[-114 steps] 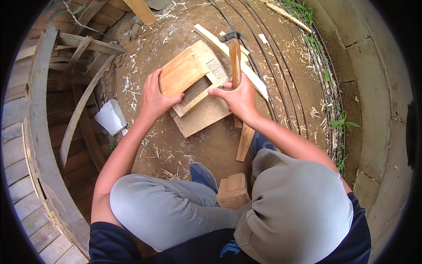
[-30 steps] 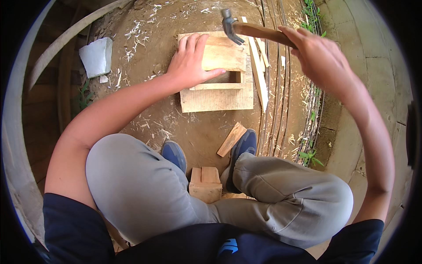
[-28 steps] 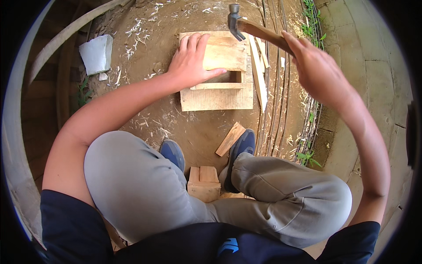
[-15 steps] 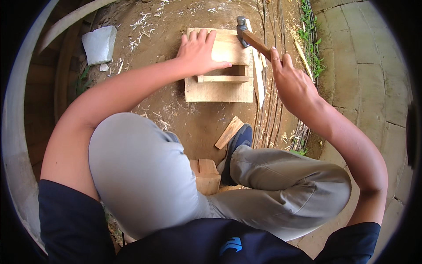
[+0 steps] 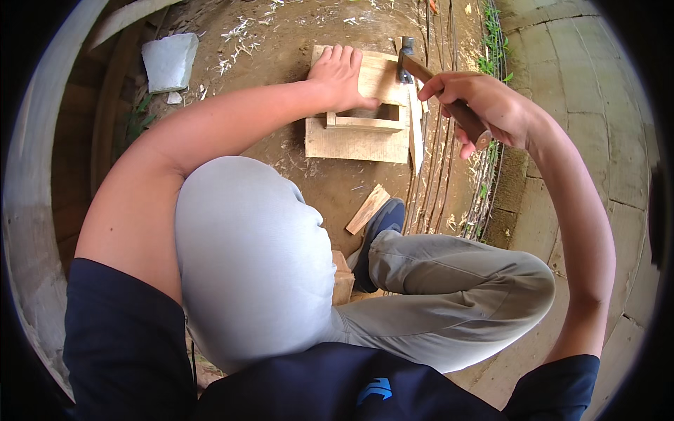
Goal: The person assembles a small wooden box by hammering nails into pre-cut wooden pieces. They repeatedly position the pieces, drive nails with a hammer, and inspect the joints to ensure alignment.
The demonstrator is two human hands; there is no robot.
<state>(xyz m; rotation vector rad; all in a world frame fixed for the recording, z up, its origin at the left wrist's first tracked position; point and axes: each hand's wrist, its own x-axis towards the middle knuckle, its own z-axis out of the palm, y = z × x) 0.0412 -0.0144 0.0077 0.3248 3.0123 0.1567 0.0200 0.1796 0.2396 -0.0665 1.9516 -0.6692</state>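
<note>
A small pale wooden box (image 5: 358, 146) with a board top and an open slot at its near side rests on the dirt. My left hand (image 5: 340, 78) lies flat on its top board at the left, fingers stretched toward the far edge and thumb spread beside the slot. In my right hand (image 5: 491, 104) is a hammer (image 5: 474, 127), held by its brown wooden handle, whose butt end sticks out toward me. The dark metal hammer head is at the box's far right edge; whether it touches the wood I cannot tell.
Wood strips (image 5: 415, 140) and thin dark rods (image 5: 439, 175) run along the box's right. A wood offcut (image 5: 368, 209) lies near my shoe (image 5: 385, 223). A pale stone block (image 5: 170, 62) sits at far left. Paving (image 5: 583, 161) borders the right, beyond green weeds (image 5: 491, 42).
My right hand has moved farther away and turned, so the handle's butt end now shows. The hammer head has shifted slightly right and nearer. My left hand stays on the box.
</note>
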